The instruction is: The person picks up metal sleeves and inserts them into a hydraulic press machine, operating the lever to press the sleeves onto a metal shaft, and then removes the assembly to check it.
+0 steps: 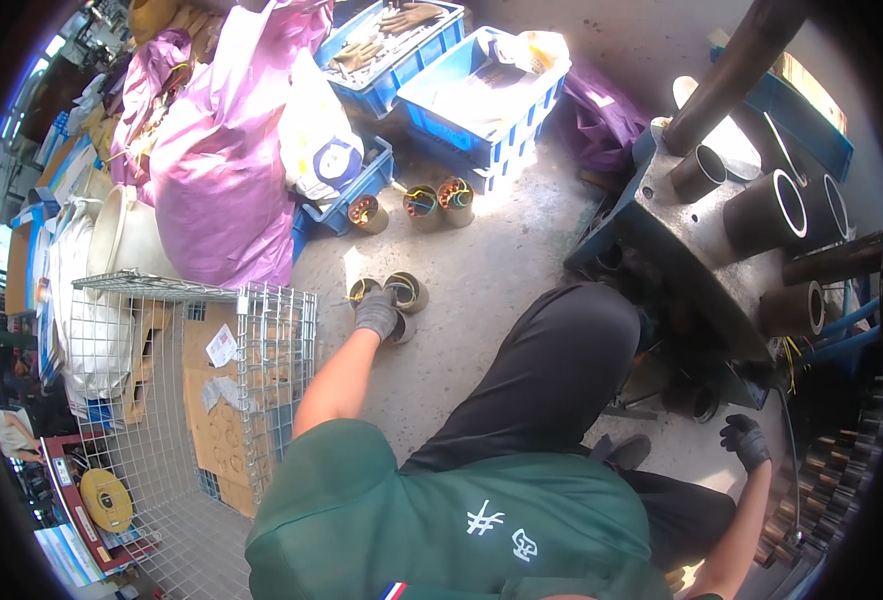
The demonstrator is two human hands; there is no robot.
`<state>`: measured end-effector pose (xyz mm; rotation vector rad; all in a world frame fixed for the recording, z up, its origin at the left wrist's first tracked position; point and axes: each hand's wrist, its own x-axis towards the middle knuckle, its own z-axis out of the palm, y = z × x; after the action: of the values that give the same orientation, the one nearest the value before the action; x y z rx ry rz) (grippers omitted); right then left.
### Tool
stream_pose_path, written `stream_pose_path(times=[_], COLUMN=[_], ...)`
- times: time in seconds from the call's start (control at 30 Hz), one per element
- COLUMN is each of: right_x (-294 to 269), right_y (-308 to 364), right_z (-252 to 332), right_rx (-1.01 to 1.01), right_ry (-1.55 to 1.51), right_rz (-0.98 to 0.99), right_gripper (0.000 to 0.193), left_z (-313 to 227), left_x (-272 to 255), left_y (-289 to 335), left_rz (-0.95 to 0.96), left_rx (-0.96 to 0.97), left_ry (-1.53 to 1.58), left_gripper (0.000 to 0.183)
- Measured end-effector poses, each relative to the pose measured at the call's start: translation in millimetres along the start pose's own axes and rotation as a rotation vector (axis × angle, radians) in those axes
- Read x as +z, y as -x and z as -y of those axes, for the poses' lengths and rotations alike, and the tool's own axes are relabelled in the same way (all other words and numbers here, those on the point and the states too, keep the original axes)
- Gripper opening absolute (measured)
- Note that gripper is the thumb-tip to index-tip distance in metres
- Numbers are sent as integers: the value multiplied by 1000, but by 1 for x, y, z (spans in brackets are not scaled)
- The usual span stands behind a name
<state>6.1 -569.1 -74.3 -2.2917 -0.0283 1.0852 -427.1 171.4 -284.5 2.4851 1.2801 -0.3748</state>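
Observation:
My left hand [377,314], in a grey glove, reaches down to a small group of short metal cylinders on the floor. Its fingers are closed at the rim of a motor stator [364,290], partly hidden by the glove. Beside it stands another motor stator [409,291], and a third cylinder [400,330] shows in part by my wrist. Farther off, several more stators [422,206] with copper windings and coloured wires stand upright. My right hand [745,442], also gloved, hangs out at the right with its fingers loosely apart and nothing in it.
A wire mesh cage [280,350] with cardboard inside stands at left, near a big purple bag [217,170]. Blue crates [482,110] sit at the back. On the right, a heavy metal stand [702,215] bears thick tubes, with stacked rods [842,480] below it.

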Motion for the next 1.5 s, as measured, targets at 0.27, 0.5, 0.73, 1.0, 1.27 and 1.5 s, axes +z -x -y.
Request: stream_pose_path(times=[0.27,0.5,0.73,1.0,1.27,1.5], right_x=[24,40,31,12,8,6], right_y=[23,30,28,22,17,20], right_z=[33,49,40,22,-1,14], right_rx=[-45,-140,-96,-22,21,-34], right_ry=[53,161,141,36,6,14], right_rz=[54,84,63,-52,-59,2], right_gripper=[40,30,40,38,30,40], left_z=[7,-31,-113,-146,-144,-132], left_x=[3,-68,-77,-35,-22,-11], left_y=[73,15,-112,-208,-188,-112], left_rz=[225,536,0,146,-40,-108], left_rx=[8,144,227,-97,-106,55], left_ry=[-66,-229,18,28,62,17], left_gripper=[39,49,59,59,60,49])
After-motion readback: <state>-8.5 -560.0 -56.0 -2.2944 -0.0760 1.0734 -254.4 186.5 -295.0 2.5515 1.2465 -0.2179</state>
